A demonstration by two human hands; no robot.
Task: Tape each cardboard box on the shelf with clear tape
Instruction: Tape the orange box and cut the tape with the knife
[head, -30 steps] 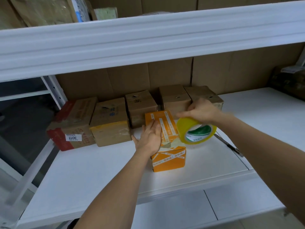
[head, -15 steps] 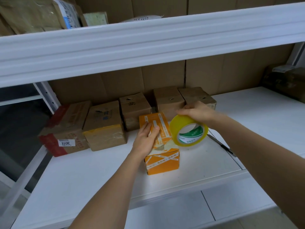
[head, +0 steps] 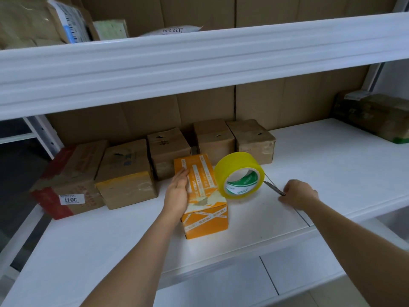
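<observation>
Head view: the left hand (head: 177, 193) lies flat on the orange box (head: 204, 209), steadying it on the shelf (head: 332, 173); the tape roll (head: 240, 176) leans beside it while the right hand (head: 297, 192) pinches the cutter (head: 274, 188), likely to cut the strip.

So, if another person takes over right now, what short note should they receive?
Left hand: flat on top of the orange box, holding it steady.
Right hand: at the cutter on the shelf; grip unclear.
Tape roll: stands free beside the orange box, strip running onto its top.
Done: strip laid on the orange box.
Left: cut the strip; check the five brown boxes behind.
</observation>
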